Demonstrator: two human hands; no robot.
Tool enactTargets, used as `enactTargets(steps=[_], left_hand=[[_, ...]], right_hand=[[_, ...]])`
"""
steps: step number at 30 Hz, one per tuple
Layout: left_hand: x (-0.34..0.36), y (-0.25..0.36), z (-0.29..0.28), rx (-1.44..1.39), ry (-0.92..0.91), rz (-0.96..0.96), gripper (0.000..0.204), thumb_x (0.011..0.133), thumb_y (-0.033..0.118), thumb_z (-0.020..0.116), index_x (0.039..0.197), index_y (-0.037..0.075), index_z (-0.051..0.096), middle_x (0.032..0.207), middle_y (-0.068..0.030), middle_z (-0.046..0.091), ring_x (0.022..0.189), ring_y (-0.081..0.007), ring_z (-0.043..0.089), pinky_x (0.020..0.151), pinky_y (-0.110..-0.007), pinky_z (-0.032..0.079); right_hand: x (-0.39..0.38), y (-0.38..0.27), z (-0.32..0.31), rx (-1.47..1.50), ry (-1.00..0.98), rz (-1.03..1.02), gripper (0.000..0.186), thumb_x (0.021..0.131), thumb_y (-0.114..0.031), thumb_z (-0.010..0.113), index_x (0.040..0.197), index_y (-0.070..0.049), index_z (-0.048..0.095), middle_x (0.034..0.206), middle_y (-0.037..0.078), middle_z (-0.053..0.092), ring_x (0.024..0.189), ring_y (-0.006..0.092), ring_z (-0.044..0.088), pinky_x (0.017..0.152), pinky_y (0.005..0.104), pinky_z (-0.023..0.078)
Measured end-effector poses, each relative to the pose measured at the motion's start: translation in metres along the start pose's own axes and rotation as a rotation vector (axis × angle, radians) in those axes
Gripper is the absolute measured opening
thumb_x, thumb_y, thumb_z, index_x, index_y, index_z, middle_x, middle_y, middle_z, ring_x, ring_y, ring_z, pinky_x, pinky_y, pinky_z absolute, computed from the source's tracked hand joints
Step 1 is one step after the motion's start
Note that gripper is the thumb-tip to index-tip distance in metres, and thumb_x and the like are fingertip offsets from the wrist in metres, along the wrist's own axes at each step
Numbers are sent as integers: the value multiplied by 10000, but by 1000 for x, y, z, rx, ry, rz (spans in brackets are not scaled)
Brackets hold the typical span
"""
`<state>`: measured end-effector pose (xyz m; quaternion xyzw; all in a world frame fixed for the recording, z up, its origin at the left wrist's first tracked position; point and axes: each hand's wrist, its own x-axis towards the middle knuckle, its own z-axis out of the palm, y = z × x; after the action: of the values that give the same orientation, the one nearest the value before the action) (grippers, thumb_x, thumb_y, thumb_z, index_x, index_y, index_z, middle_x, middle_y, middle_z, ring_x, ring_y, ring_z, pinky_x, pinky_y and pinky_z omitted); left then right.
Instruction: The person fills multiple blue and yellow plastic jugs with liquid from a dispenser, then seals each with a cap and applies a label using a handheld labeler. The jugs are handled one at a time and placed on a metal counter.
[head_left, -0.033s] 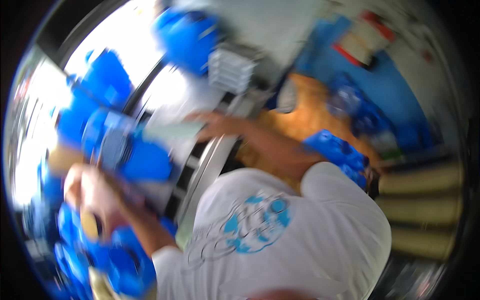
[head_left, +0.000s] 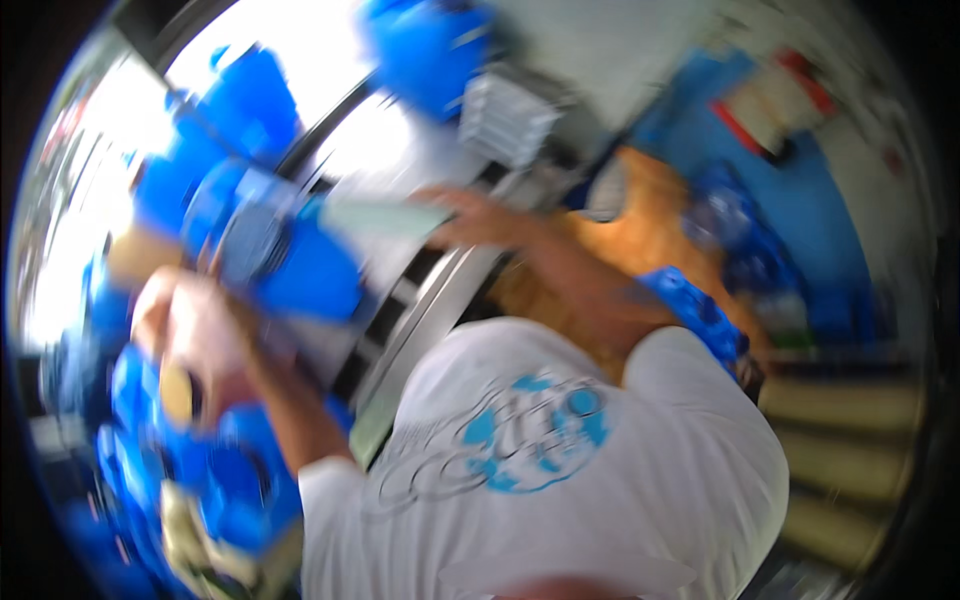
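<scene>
My right hand (head_left: 472, 217) pinches the end of a long, flat, pale green piece (head_left: 375, 215), fingers on one side and thumb on the other. Its far end reaches toward a large blue plastic container (head_left: 315, 285) with a round grey cap (head_left: 255, 243). Over at the left, my left hand (head_left: 232, 310) lies against a pale pinkish, rounded object (head_left: 205, 350) with a tan disc (head_left: 180, 396) on its near side. Motion blur smears the left fingers, so their grip is unclear.
More blue containers (head_left: 245, 105) stand at the far left and crowd the near left (head_left: 240, 490). A metal-edged counter (head_left: 425, 325) runs diagonally before me. A white slatted crate (head_left: 507, 117) sits beyond my right hand. Orange flooring (head_left: 640, 220) and a blue mat (head_left: 800, 190) lie to the right.
Most of the scene has shifted right and upward in the picture as my head turned. My right hand still holds the pale green piece; the left stays by the pinkish object.
</scene>
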<state>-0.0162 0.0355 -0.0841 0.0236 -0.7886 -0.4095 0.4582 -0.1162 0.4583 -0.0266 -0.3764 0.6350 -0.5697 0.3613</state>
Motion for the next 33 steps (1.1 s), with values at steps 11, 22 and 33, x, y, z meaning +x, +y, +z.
enactTargets(steps=[11, 22, 33], left_hand=[[10, 68, -4, -4, -5, -326, 736, 978, 619, 318, 1368, 10, 457, 1193, -170, 598, 1136, -245, 543, 1012, -354, 381], [4, 68, -6, -16, 56, -388, 645, 979, 553, 420, 1331, 16, 489, 1165, -156, 611, 1070, -220, 576, 950, -336, 431], [5, 76, -15, 30, 96, -355, 603, 973, 544, 450, 1240, 16, 562, 1047, -124, 655, 979, -216, 609, 912, -321, 450]], right_hand=[[-4, -30, 17, 95, 86, 68, 602, 826, -121, 628, 1402, -83, 457, 864, 12, 582, 623, 42, 460, 551, 197, 394], [-7, -25, 24, 155, 130, 104, 656, 812, -151, 634, 1423, -60, 414, 1003, 46, 601, 617, 44, 453, 566, 197, 423], [-10, -29, 33, 93, 143, 61, 634, 804, -113, 599, 1413, -60, 429, 980, 51, 600, 639, 47, 449, 568, 193, 416]])
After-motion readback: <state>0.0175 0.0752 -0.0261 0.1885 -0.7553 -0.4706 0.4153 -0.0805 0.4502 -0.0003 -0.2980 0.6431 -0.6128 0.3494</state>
